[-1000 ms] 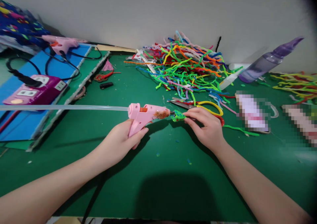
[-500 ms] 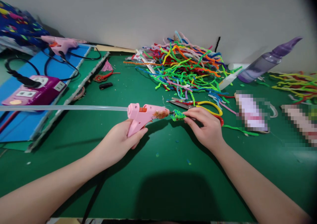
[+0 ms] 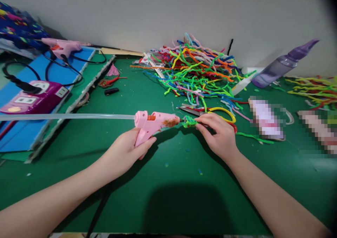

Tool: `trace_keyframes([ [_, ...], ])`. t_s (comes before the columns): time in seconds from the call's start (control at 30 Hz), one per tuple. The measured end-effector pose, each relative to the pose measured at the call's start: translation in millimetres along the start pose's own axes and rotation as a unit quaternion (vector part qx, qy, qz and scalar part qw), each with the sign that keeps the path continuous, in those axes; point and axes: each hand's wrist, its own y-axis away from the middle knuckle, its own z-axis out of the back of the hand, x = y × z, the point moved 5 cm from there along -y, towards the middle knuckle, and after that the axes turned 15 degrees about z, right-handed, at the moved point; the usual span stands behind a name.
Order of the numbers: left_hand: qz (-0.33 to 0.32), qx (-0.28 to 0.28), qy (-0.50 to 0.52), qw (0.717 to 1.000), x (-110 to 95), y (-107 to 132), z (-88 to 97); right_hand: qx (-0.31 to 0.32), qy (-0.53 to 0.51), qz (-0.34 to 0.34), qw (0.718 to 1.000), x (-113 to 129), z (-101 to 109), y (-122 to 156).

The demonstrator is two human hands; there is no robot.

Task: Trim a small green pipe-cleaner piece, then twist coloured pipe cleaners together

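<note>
Barely shifted since earlier, left hand (image 3: 131,145) grips pink glue gun (image 3: 157,124) and right hand (image 3: 219,134) pinches green piece (image 3: 189,121); pale panel (image 3: 266,118) pixelated.

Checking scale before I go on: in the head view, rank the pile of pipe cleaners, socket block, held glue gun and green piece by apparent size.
Largest to smallest:
1. pile of pipe cleaners
2. socket block
3. held glue gun, without its glue stick
4. green piece

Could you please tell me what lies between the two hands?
In the head view, the front of the pink glue gun that the left hand grips, then the small green piece that the right hand pinches, close by the nozzle.
</note>
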Motion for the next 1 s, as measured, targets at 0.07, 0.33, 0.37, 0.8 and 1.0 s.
trace_keyframes([
  [0.07, -0.001, 0.003, -0.003, 1.0, -0.1, 0.0, -0.6, 0.001, 0.0, 0.002, 1.0, 0.3, -0.4, -0.3],
  [0.33, 0.004, 0.002, -0.014, 1.0, -1.1, 0.9, -0.4, -0.002, -0.002, -0.001, 1.0, -1.2, -0.1, -0.3],
  [0.37, 0.004, 0.002, -0.015, 1.0, -1.4, 0.9, -0.6, -0.001, -0.002, -0.001, 1.0, -1.3, -0.1, -0.3],
  [0.8, 0.004, 0.009, -0.015, 1.0, -2.3, -0.2, -2.0, -0.008, 0.01, -0.02, 1.0, -3.1, 0.9, 1.2],
  [1.0, 0.005, 0.006, -0.001, 1.0, -2.4, 0.6, -0.8, -0.033, 0.025, -0.034, 0.999, -8.5, 3.5, 2.8],
])
